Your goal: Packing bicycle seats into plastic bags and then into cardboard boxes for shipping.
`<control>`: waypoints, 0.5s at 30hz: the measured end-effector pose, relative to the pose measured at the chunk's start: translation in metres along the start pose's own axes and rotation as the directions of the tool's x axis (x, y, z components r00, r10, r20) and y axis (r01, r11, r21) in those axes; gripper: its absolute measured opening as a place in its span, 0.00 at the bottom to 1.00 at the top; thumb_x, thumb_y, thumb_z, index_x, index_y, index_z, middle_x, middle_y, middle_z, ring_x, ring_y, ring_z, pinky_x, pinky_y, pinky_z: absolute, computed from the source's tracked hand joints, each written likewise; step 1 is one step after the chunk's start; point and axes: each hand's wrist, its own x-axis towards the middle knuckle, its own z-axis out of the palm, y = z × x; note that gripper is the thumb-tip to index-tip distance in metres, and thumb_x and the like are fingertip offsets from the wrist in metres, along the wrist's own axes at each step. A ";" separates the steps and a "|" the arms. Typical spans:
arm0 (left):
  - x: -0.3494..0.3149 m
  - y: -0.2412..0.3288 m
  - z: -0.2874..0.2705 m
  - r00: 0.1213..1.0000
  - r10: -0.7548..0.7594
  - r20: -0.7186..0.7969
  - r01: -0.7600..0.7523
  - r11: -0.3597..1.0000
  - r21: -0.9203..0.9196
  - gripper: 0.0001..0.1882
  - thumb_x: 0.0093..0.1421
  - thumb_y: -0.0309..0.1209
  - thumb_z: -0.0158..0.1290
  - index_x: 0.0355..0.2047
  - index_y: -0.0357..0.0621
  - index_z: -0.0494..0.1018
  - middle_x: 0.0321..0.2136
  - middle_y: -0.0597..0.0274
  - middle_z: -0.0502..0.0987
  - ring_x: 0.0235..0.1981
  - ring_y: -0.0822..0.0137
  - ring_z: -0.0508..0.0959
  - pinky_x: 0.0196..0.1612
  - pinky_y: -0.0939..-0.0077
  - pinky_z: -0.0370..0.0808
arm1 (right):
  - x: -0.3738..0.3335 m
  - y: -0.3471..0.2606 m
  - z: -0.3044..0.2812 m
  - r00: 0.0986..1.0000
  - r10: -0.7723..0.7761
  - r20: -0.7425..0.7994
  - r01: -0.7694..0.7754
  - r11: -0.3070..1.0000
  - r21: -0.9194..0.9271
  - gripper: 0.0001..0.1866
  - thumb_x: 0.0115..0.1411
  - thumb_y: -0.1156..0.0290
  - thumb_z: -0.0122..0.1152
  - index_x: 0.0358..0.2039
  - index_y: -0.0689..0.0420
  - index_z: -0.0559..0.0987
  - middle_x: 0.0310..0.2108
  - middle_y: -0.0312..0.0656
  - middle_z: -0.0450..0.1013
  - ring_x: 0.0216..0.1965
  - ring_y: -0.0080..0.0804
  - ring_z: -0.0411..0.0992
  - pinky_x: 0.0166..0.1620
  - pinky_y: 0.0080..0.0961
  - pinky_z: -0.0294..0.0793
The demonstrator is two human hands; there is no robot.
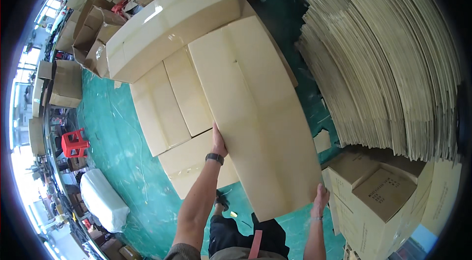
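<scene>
A long taped cardboard box (255, 122) lies slantwise across the middle, its near end toward my body. My left hand (220, 143), with a dark band at the wrist, presses against the box's left side, and some of its fingers are hidden. At the near right corner my right hand (320, 199) grips the edge with the thumb up; its other fingers are out of sight behind the box. Beneath and left of this box are other closed cartons (160, 107) set side by side. Another long carton (172, 24) rests across their far end.
Tall stacks of flattened cardboard (373, 63) stand at the right, with an open carton (364, 186) below them. On the green floor (110, 132) at left are a red stool (74, 143) and a white wrapped bundle (103, 201). Opened cartons (96, 33) pile up far left.
</scene>
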 end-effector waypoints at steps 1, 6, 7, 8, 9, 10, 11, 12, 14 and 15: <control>0.011 0.003 0.011 1.000 -0.014 0.020 0.015 1.000 -0.018 0.45 0.64 0.70 0.31 0.66 0.47 0.60 0.63 0.56 0.66 0.60 0.57 0.69 0.62 0.61 0.67 | 0.017 -0.013 0.001 1.000 -0.023 0.021 0.024 0.999 -0.045 0.36 0.58 0.50 0.67 0.54 0.68 0.69 0.50 0.45 0.71 0.51 0.35 0.69 0.56 0.32 0.67; 0.062 0.032 0.064 0.997 0.049 0.052 -0.049 0.999 0.004 0.47 0.61 0.73 0.32 0.63 0.47 0.64 0.58 0.59 0.71 0.56 0.60 0.72 0.59 0.62 0.70 | 0.084 -0.082 0.037 1.000 -0.014 0.027 0.015 0.998 -0.065 0.40 0.57 0.47 0.67 0.58 0.65 0.67 0.56 0.46 0.69 0.55 0.37 0.67 0.58 0.34 0.67; 0.068 0.038 0.069 0.993 0.111 0.033 -0.112 0.994 0.020 0.47 0.61 0.73 0.31 0.63 0.47 0.64 0.58 0.59 0.71 0.57 0.60 0.72 0.60 0.63 0.69 | 0.090 -0.096 0.045 1.000 0.025 0.018 -0.023 0.994 -0.110 0.41 0.57 0.47 0.67 0.60 0.64 0.66 0.58 0.46 0.67 0.58 0.37 0.66 0.59 0.35 0.67; 0.074 0.048 0.072 0.994 0.112 0.015 -0.112 0.994 0.015 0.47 0.61 0.73 0.31 0.63 0.47 0.64 0.58 0.59 0.71 0.57 0.60 0.72 0.60 0.63 0.69 | 0.095 -0.109 0.053 0.999 0.031 0.030 -0.027 0.992 -0.122 0.41 0.57 0.47 0.67 0.60 0.64 0.66 0.58 0.46 0.67 0.58 0.37 0.66 0.59 0.35 0.67; 0.080 0.057 0.072 0.991 0.130 -0.026 -0.123 0.977 0.174 0.47 0.62 0.71 0.33 0.66 0.45 0.58 0.61 0.55 0.67 0.60 0.58 0.68 0.61 0.64 0.67 | 0.100 -0.121 0.061 0.999 -0.005 0.045 0.009 0.995 -0.097 0.40 0.58 0.50 0.67 0.60 0.65 0.65 0.59 0.47 0.66 0.58 0.38 0.66 0.58 0.36 0.67; 0.079 0.051 0.070 0.989 0.135 -0.063 -0.107 0.938 0.329 0.48 0.63 0.69 0.34 0.69 0.43 0.52 0.64 0.50 0.64 0.63 0.57 0.65 0.62 0.64 0.65 | 0.101 -0.124 0.060 0.998 -0.033 0.047 0.037 0.996 -0.079 0.39 0.58 0.53 0.68 0.60 0.66 0.65 0.59 0.48 0.66 0.58 0.39 0.66 0.58 0.36 0.68; 0.072 0.037 0.080 0.991 0.112 -0.068 -0.084 0.942 0.325 0.48 0.63 0.69 0.34 0.69 0.43 0.52 0.64 0.50 0.64 0.63 0.57 0.65 0.62 0.64 0.65 | 0.105 -0.123 0.054 0.999 -0.023 0.034 0.026 0.995 -0.096 0.39 0.58 0.53 0.68 0.60 0.66 0.65 0.59 0.48 0.66 0.58 0.39 0.66 0.58 0.36 0.68; 0.065 0.018 0.092 0.929 0.358 -0.093 -0.263 0.817 0.512 0.47 0.65 0.65 0.38 0.70 0.41 0.48 0.63 0.48 0.64 0.62 0.55 0.65 0.62 0.64 0.64 | 0.107 -0.119 0.047 0.993 0.001 0.114 -0.008 0.998 0.054 0.38 0.59 0.53 0.67 0.61 0.62 0.65 0.60 0.46 0.66 0.58 0.38 0.66 0.58 0.38 0.68; 0.042 0.014 0.116 0.889 0.458 -0.015 -0.385 0.764 0.517 0.45 0.67 0.52 0.48 0.69 0.36 0.40 0.60 0.41 0.65 0.61 0.52 0.66 0.63 0.62 0.62 | 0.096 -0.116 0.040 0.986 0.034 0.161 -0.067 0.977 0.204 0.37 0.59 0.53 0.67 0.62 0.58 0.65 0.61 0.44 0.66 0.59 0.37 0.66 0.58 0.40 0.67; 0.047 0.005 0.118 0.904 0.428 -0.003 -0.364 0.771 0.522 0.45 0.67 0.52 0.48 0.69 0.36 0.40 0.60 0.41 0.65 0.61 0.52 0.66 0.63 0.62 0.62 | 0.090 -0.118 0.036 0.989 0.066 0.135 -0.090 0.980 0.179 0.35 0.60 0.53 0.66 0.62 0.55 0.65 0.60 0.42 0.66 0.58 0.36 0.66 0.57 0.40 0.68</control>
